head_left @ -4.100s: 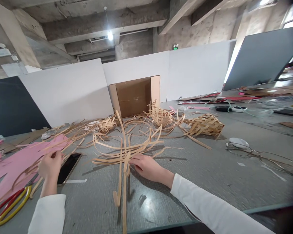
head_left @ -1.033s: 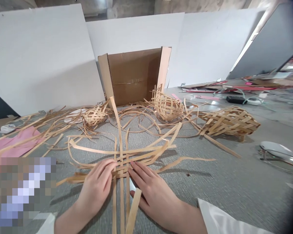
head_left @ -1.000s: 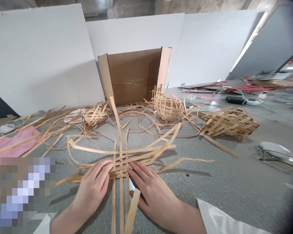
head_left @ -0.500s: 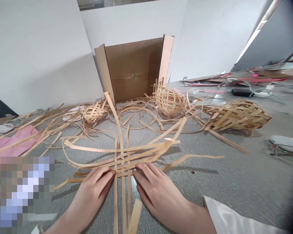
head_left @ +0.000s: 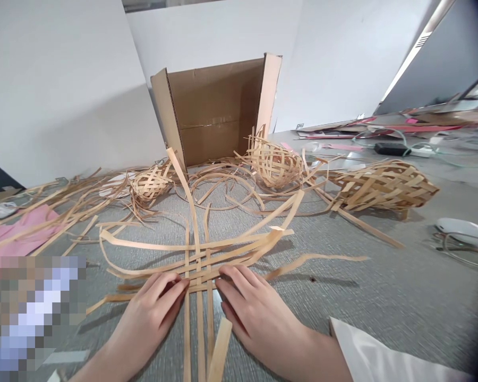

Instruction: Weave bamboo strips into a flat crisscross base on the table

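Flat bamboo strips (head_left: pixel 199 318) cross one another in a loose woven grid at the centre, several running sideways over three lengthwise ones. My left hand (head_left: pixel 157 307) pinches the crosswise strips at the grid's left edge, thumb and index fingertips together. On the right edge, my right hand (head_left: pixel 255 307) has its fingertips closed on the same strips, close to the rightmost lengthwise strip. A wider strip end (head_left: pixel 220 347) rises near the camera between my wrists. Strip ends fan out to both sides beyond my hands.
Behind lie woven pieces at left (head_left: pixel 149 183), centre (head_left: pixel 276 163) and right (head_left: pixel 386 185). An open cardboard box (head_left: pixel 219 111) stands against white panels. Loose strips and pink paper (head_left: pixel 27 228) lie left; a white mouse (head_left: pixel 464 232) and cables are at right.
The view has shifted slightly. Both hands stay at the grid's edges, and the nearest crosswise strips have moved slightly between them.
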Tool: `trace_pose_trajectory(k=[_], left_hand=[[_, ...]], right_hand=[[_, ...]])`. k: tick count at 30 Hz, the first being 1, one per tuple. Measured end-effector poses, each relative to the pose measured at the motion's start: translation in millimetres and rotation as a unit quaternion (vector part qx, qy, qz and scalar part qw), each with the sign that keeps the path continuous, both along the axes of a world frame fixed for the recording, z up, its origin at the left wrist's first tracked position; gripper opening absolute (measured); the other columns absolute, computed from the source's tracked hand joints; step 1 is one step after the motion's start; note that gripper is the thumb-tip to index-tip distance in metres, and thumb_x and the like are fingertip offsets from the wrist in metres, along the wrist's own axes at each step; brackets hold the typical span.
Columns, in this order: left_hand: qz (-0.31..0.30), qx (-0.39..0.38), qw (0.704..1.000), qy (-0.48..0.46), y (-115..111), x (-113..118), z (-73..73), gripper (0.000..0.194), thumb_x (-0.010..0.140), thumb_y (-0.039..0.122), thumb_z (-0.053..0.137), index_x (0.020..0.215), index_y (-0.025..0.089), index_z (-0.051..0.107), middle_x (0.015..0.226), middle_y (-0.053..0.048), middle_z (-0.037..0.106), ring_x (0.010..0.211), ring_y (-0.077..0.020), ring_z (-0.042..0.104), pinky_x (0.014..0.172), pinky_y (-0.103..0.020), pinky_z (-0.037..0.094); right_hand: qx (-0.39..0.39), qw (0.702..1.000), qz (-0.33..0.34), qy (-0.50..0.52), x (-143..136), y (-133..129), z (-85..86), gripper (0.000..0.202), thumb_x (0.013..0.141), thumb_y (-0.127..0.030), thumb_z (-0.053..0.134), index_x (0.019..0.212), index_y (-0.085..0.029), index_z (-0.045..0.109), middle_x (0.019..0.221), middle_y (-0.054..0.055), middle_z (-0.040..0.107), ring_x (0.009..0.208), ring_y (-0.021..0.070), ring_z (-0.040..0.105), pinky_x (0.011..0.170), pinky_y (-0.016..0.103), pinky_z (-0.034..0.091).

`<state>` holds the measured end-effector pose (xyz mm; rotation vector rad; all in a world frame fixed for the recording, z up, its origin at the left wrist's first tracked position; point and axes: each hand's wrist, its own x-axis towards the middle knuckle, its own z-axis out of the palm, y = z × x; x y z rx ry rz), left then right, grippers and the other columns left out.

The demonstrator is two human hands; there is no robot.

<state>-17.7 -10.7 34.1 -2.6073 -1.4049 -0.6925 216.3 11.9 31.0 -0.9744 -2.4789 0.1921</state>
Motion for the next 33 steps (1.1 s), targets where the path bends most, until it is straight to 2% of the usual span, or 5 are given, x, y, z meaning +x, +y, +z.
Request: trace_pose_trajectory(k=[6, 14, 18, 24, 33], left_hand=[[-0.010, 0.010, 0.999, 0.032, -2.3, 0.2, -1.5, 0.026, 0.096, 0.021, 0.038, 0.110, 0.019, 0.060, 0.099, -0.008, 0.062, 0.091, -0.0200, 0.061, 0.077, -0.033, 0.055], [0.006, 0.075, 0.993, 0.091, -3.7, 2.9, 2.7, 0.031, 0.095, 0.018, 0.035, 0.108, 0.015, 0.062, 0.101, -0.009, 0.064, 0.095, -0.0230, 0.060, 0.080, -0.036, 0.054], [0.011, 0.078, 0.988, 0.135, -8.6, 0.5, -3.1, 0.036, 0.093, 0.012, 0.033, 0.117, 0.014, 0.059, 0.109, -0.009, 0.063, 0.101, -0.0231, 0.059, 0.086, -0.038, 0.054], [0.038, 0.039, 0.995, 0.084, -11.7, 0.9, -14.3, 0.047, 0.089, 0.006, 0.032, 0.131, 0.021, 0.049, 0.128, -0.008, 0.054, 0.117, -0.0186, 0.054, 0.091, -0.034, 0.053], [0.023, 0.055, 0.996, 0.072, -9.2, -1.1, -13.1, 0.052, 0.084, 0.000, 0.031, 0.125, 0.022, 0.055, 0.123, -0.006, 0.059, 0.113, -0.0162, 0.057, 0.090, -0.031, 0.053]], right_hand=[[0.068, 0.998, 0.001, -0.010, 0.3, -0.1, -2.1, 0.013, 0.085, -0.011, 0.045, 0.087, -0.016, 0.057, 0.101, 0.010, 0.059, 0.095, 0.0249, 0.053, 0.080, 0.044, 0.050], [0.075, 0.997, -0.011, -0.008, 0.5, -1.1, -2.7, 0.013, 0.083, -0.011, 0.050, 0.091, -0.017, 0.058, 0.102, 0.008, 0.059, 0.096, 0.0242, 0.053, 0.082, 0.042, 0.048], [0.073, 0.997, -0.016, -0.013, 1.5, -1.4, -3.0, 0.013, 0.084, -0.012, 0.049, 0.094, -0.017, 0.058, 0.104, 0.008, 0.059, 0.099, 0.0238, 0.052, 0.085, 0.043, 0.047], [0.059, 0.998, -0.012, -0.016, 1.5, -1.0, -1.1, 0.015, 0.083, -0.010, 0.047, 0.092, -0.017, 0.058, 0.103, 0.007, 0.059, 0.097, 0.0237, 0.052, 0.083, 0.042, 0.048], [0.070, 0.997, -0.019, -0.029, 2.3, -1.0, -2.8, 0.012, 0.082, -0.011, 0.050, 0.089, -0.017, 0.058, 0.102, 0.007, 0.059, 0.097, 0.0235, 0.052, 0.082, 0.040, 0.049]])
